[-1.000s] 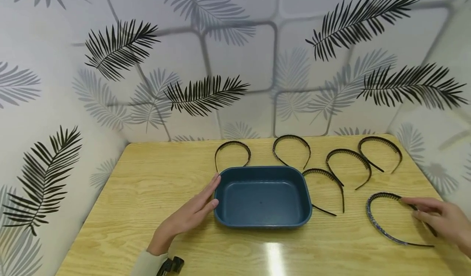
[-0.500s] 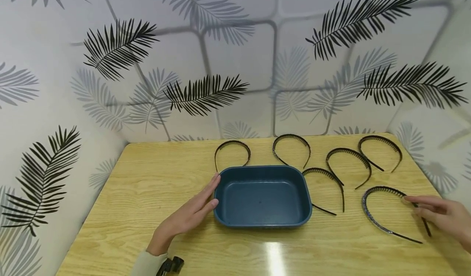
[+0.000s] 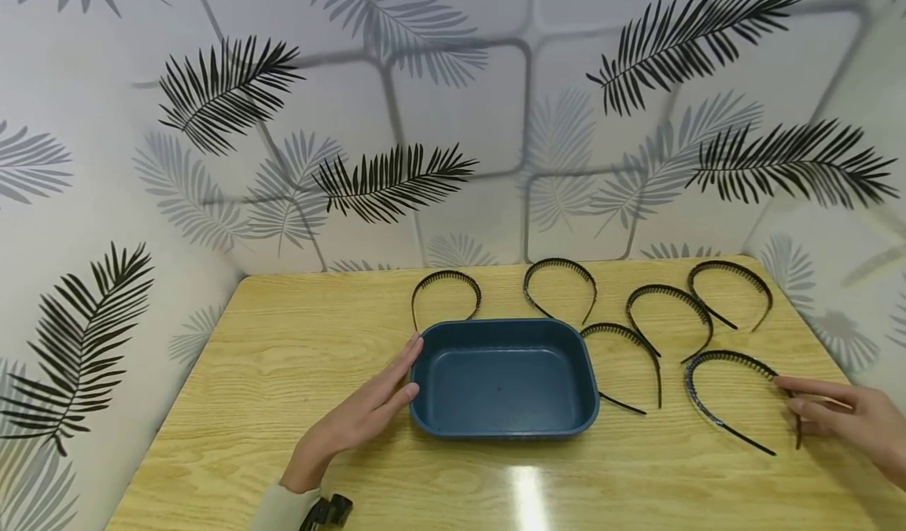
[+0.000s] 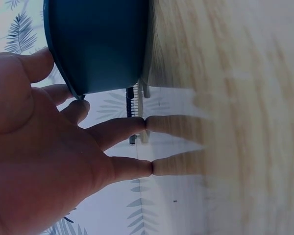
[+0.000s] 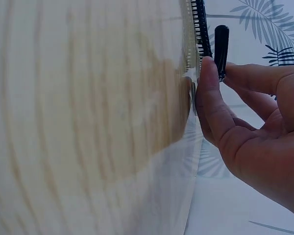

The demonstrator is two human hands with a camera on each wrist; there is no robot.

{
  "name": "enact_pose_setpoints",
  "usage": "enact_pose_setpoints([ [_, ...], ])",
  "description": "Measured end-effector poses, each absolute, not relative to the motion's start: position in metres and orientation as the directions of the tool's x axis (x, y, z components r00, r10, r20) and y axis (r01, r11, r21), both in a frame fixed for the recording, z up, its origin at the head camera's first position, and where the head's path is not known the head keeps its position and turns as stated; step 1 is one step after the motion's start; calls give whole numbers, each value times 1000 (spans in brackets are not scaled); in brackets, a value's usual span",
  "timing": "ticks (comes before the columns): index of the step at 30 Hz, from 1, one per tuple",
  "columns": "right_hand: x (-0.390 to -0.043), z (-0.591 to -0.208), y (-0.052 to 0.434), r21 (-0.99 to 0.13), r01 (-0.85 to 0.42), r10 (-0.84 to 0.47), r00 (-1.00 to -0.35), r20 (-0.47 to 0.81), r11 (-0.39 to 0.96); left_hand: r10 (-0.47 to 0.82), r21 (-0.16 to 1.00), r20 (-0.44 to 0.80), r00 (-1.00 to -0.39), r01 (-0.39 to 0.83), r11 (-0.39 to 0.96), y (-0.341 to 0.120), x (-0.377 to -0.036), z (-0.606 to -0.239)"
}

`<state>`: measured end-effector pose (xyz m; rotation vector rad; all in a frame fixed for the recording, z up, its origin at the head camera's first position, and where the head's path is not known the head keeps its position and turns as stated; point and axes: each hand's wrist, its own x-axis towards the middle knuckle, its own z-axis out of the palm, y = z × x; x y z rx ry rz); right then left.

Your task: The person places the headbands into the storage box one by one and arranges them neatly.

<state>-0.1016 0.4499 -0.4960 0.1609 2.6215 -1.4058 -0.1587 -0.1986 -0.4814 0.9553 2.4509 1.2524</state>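
Note:
My left hand (image 3: 364, 417) rests against the left side of a dark blue rectangular plastic basin (image 3: 499, 397), its fingers fairly straight. In the left wrist view the thumb lies at the basin's rim, and two fingertips (image 4: 143, 166) touch the tabletop. At the right of the table, my right hand (image 3: 852, 422) pinches one arm of a toothed headband (image 3: 692, 389) between thumb and fingers. That headband is black with a patterned blue-grey section. The right wrist view shows the black headband end (image 5: 221, 49) between the fingers. Nothing lies inside the basin.
More black toothed headbands lie on the wooden table (image 3: 283, 358): one (image 3: 447, 274) behind the basin, one (image 3: 559, 262) at the back, two (image 3: 661, 288) at the back right, and one (image 3: 614, 328) beside the basin's right wall. A leaf-patterned wall covering (image 3: 460, 122) stands behind.
The pinched headband has shifted left and slightly back, turning a little, close to the headband behind it. The right hand has moved slightly with it. The left hand and basin keep their place.

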Motion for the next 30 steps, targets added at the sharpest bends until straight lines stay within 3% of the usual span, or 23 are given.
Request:
enact_pose_setpoints([
  [11, -100, -497, 451, -870, 162, 25, -985, -170, 466, 638, 789, 88, -765, 445, 424, -198, -157, -478],
  [20, -100, -505, 455, -863, 134, 30, -990, -137, 486, 637, 798, 96, -765, 442, 410, -198, -157, -483],
  [30, -99, -497, 443, -943, 12, -4, -1000, -14, 334, 630, 791, 86, -772, 437, 428, -198, -157, -481],
])
